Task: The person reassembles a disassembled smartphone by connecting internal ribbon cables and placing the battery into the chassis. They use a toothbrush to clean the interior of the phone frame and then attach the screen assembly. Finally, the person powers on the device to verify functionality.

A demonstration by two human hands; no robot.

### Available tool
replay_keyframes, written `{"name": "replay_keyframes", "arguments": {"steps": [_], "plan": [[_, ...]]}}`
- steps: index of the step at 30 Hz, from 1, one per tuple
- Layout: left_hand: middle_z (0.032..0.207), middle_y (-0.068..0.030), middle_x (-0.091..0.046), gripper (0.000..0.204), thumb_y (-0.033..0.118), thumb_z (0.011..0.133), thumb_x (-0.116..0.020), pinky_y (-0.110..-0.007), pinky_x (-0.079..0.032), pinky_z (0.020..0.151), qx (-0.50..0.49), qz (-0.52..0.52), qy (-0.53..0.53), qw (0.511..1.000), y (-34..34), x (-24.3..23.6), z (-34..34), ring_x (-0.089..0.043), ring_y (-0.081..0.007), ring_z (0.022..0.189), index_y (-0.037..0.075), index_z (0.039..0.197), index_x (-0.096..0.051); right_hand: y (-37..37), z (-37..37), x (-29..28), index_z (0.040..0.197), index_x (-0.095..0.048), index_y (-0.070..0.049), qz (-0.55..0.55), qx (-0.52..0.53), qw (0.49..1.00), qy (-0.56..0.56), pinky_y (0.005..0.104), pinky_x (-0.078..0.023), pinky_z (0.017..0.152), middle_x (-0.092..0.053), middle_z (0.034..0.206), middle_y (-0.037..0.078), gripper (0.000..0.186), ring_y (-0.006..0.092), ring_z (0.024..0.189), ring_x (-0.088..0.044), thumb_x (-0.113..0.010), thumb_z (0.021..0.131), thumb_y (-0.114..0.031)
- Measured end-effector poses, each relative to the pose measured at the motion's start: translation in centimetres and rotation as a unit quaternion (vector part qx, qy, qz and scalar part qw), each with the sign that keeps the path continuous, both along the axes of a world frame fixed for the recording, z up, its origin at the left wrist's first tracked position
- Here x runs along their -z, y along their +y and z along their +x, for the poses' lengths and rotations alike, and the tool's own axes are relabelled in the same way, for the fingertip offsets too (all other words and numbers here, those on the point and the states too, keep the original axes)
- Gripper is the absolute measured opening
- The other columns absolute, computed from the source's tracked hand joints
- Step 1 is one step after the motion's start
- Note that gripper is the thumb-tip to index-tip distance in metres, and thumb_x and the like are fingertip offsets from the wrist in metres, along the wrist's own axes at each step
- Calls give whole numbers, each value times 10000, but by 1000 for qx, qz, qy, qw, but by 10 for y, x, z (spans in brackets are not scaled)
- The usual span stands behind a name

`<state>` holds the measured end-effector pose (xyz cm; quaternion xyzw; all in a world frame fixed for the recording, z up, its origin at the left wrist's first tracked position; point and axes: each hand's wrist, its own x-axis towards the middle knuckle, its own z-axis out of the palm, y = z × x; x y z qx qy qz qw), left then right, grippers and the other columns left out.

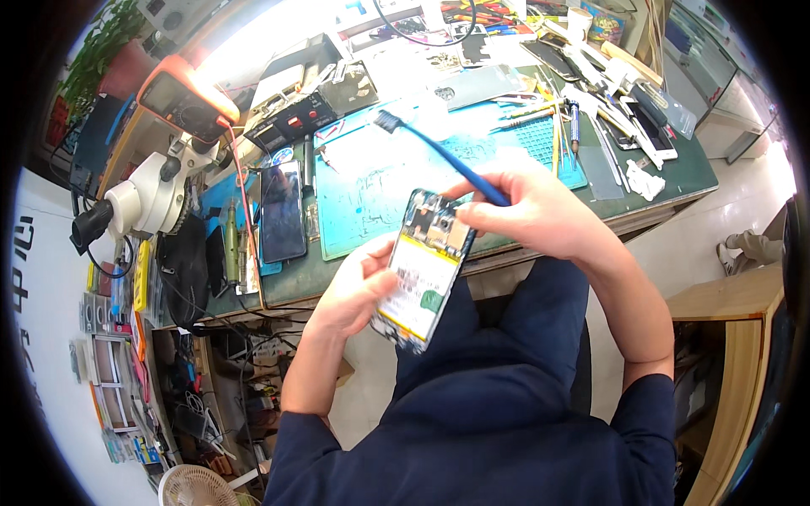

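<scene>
Presently, the left grip (pixel 359 282) is wrapped around the opened phone (pixel 426 274) at frame centre; the right grip (pixel 519 207) clasps 1 blue brush (pixel 447 156), fingers at the phone's upper end. Brushing seems in hand, probably calling next for bristles (pixel 387 122) turned phoneward. Beyond, the blue mat (pixel 363 207) covers some tabletop (pixel 683 173).

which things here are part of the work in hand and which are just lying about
Seemingly in use:
opened phone, in the left hand
blue-handled brush, in the right hand

Seemingly just lying about:
dark-screened phone
orange-edged multimeter
crumpled white tissue
white fan
</scene>
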<state>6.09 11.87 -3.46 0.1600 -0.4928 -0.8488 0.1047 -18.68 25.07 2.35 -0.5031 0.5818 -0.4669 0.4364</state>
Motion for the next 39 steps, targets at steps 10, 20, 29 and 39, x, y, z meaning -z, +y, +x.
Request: {"name": "replay_keyframes", "arguments": {"steps": [10,20,29,39], "plan": [[1080,-87,-651,528,216,926,-776,-296,-591,595,-13,99,2,995,-4,10,6,-685,-170,853,1,1329,-511,29,7,36,1364,-616,-10,-236,181,923,245,394,-543,678,-704,902,186,367,359,725,-661,-595,1015,-122],[1091,-83,-649,467,166,1004,-675,-301,-539,534,-31,194,47,979,-2,10,3,-647,-185,798,0,1385,-460,40,10,56,1454,-584,-90,-317,70,854,406,375,-522,556,-572,730,64,602,254,601,-615,-662,860,-31],[1129,-89,-699,470,199,1012,-675,-338,-580,594,-37,117,34,992,-1,5,-4,-697,-201,838,22,1405,-487,48,18,53,1388,-628,-40,-333,44,853,399,344,-478,482,-529,661,32,593,196,517,-555,-674,798,-4],[1137,-43,-684,321,229,1011,-692,-306,-603,709,-162,29,-15,986,-9,-6,-2,-701,-153,885,48,1245,-570,72,36,73,1284,-696,-24,-384,-122,842,360,316,-441,448,-509,631,-19,534,168,490,-525,-640,753,-19]]}}
